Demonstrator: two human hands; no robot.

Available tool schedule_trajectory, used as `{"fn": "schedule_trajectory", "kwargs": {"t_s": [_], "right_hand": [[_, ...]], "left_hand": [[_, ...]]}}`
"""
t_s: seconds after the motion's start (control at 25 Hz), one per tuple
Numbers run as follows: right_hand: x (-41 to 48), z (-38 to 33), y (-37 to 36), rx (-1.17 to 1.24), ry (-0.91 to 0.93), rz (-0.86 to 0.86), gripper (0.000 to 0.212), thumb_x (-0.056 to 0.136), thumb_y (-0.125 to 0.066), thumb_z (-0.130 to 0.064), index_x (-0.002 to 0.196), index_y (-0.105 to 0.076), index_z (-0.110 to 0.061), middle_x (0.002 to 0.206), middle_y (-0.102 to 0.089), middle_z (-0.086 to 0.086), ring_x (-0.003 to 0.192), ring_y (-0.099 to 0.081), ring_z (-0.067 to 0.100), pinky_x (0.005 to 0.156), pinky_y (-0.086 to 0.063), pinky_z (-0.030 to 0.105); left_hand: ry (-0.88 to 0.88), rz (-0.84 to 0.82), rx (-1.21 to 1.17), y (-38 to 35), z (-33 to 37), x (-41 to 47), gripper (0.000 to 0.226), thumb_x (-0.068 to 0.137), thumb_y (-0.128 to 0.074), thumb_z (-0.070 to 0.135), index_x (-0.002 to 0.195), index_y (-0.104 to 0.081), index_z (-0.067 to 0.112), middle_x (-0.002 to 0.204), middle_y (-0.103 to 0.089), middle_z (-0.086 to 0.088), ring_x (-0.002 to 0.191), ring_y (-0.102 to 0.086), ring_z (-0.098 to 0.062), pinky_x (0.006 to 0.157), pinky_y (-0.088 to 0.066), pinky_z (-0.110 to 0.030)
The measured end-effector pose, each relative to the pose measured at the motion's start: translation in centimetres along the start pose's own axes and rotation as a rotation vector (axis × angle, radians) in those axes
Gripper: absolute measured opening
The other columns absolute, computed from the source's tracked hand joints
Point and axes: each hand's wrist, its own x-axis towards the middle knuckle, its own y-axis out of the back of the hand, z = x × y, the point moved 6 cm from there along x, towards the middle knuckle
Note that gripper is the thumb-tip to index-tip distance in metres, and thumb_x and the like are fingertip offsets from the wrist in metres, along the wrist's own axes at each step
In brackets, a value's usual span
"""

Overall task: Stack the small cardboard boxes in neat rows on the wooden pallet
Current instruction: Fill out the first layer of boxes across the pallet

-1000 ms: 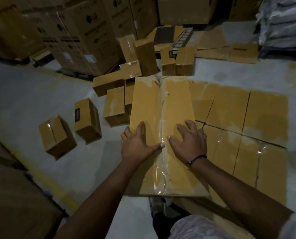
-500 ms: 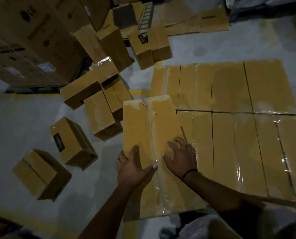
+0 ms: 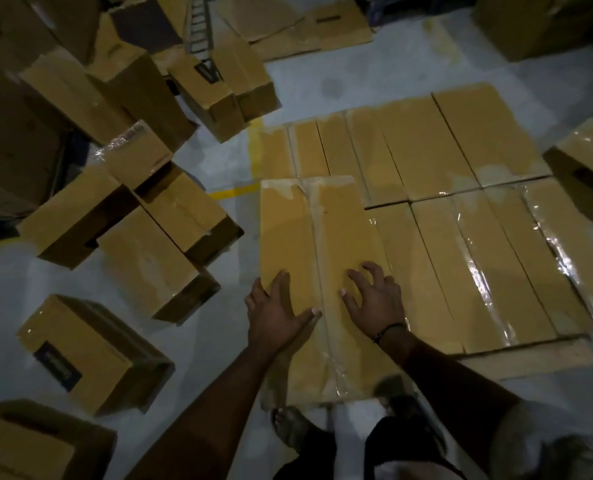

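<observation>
**Desk:** What fills the frame, biggest first?

**Photographer:** A pale floor point(image 3: 357, 74), with big cartons point(image 3: 8, 64) stacked at far left. Then one pallet point(image 3: 530, 358), its bare wood showing only along the near edge.

**Desk:** How many on it?

**Photographer:** Two rows of packed boxes point(image 3: 496, 140), far and near, covering its top. Tape lines and gaps look alike, so I cannot give an exact count. About ten loose boxes point(image 3: 91, 351) lie scattered on the floor off the pallet's left edge, tipped at all angles, and one more sits past the right edge.

**Desk:** And the one being handled?

**Photographer:** One box point(image 3: 288, 237), at the pallet's near-left corner, just beside the near row. Its long axis runs from the near edge toward the far edge, parallel to its neighbours, taped seam facing up. Its near end sticks out past the near edge. Whether it is fully set down, I cannot tell.

**Desk:** The hands?

**Photographer:** Two, both on its top, grasping nothing. The left hand point(image 3: 281, 313) lies flat, fingers spread, thumb at the seam. The right hand point(image 3: 374, 303) presses with spread, slightly arched fingers. One dark band point(image 3: 390, 329) circles the right wrist.
</observation>
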Motion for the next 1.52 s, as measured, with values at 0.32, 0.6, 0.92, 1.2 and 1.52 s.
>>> {"fn": "schedule_trajectory", "kwargs": {"t_s": [0.32, 0.6, 0.92, 1.2, 1.52], "right_hand": [[-1.4, 2.5, -7.0, 0.099, -0.494, -0.287, 0.054, 0.089, -0.067, -0.041, 0.139, -0.055, -0.026, 0.143, -0.043, 0.008, 0.128, -0.051, 0.034, 0.107, -0.043, 0.044], [-7.7, 5.9, -9.2, 0.083, -0.429, -0.581, 0.078, 0.086, -0.073, -0.031, 0.153, -0.034, -0.019, 0.148, -0.038, 0.017, 0.124, -0.054, 0.036, 0.103, -0.049, 0.042], [-9.4, 6.2, -12.1, 0.099, -0.249, -0.706, 0.107, 0.081, -0.081, -0.031, 0.161, -0.012, -0.030, 0.157, -0.032, 0.024, 0.136, -0.045, 0.042, 0.105, -0.045, 0.040], [-7.8, 8.0, -10.5, 0.028, -0.224, -0.592, 0.104, 0.075, -0.085, -0.029, 0.158, -0.024, -0.035, 0.155, -0.026, 0.025, 0.129, -0.045, 0.052, 0.109, -0.045, 0.053], [-7.4, 7.6, -10.0, 0.007, -0.151, -0.553, 0.098, 0.079, -0.082, -0.020, 0.159, -0.026, -0.024, 0.151, -0.032, 0.028, 0.131, -0.044, 0.047, 0.110, -0.041, 0.054]], "left_hand": [[0.097, -0.446, -0.013, -6.7, -10.7, 1.8, 0.124, 0.079, -0.082, 0.053, 0.163, 0.003, 0.019, 0.168, 0.004, -0.016, 0.153, -0.019, -0.036, 0.119, -0.028, -0.043], [0.239, -0.330, -0.211, -9.0, -13.7, -3.8, 0.101, 0.080, -0.085, 0.020, 0.156, -0.021, 0.005, 0.126, -0.057, -0.013, 0.114, -0.059, -0.025, 0.094, -0.051, -0.032], [0.376, -0.211, -0.299, -11.9, -14.7, -4.8, 0.032, 0.083, -0.072, 0.011, 0.108, -0.053, 0.004, 0.105, -0.063, -0.016, 0.100, -0.066, -0.035, 0.071, -0.056, -0.040], [0.311, -0.146, -0.289, -11.3, -12.6, -5.1, 0.022, 0.088, -0.066, 0.003, 0.108, -0.057, -0.001, 0.104, -0.063, -0.024, 0.093, -0.066, -0.040, 0.070, -0.060, -0.050], [0.348, -0.116, -0.402, -11.9, -13.5, -4.0, 0.025, 0.083, -0.065, -0.001, 0.108, -0.061, 0.004, 0.104, -0.068, -0.024, 0.089, -0.069, -0.036, 0.073, -0.061, -0.059]]}}
